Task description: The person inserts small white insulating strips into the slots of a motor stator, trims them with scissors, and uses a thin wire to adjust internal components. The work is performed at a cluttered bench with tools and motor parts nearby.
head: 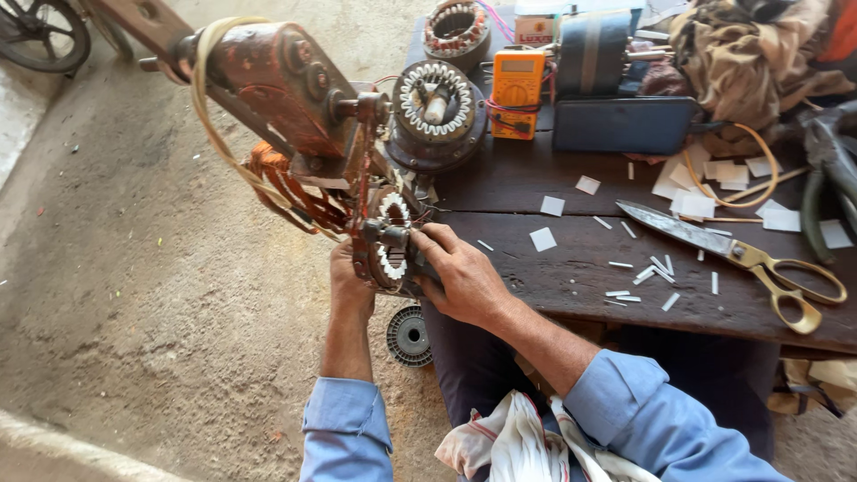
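1. the right hand (464, 277) has its grip wrapped over the near side of a small motor stator (390, 243), fingers curled onto its toothed white ring, holding it.
2. the left hand (350, 284) cups the same stator from below and behind; only its back shows, so i cannot tell how tightly its grip closes.
3. the stator sits at the end of a rusty red winding machine (286, 98), just off the left edge of the tabletop (571, 268), with copper wire coils (286, 187) bunched beside it.
4. no true container shows; a larger stator housing (435, 112) on the tabletop holds a ring of pale slots with a shaft stub in its middle, and another wound stator (456, 29) stands behind it.
5. near them are an orange multimeter (517, 89), a dark phone (625, 125), big scissors (736, 254) and scattered white paper slips (542, 239).
6. a round grey part (409, 336) lies on the floor under the hands, partly hidden by the right wrist.
7. pliers (826, 178) are cut off at the right edge, and a wheel (40, 31) at the top left corner.
8. a cloth (509, 442) rests on the person's lap.
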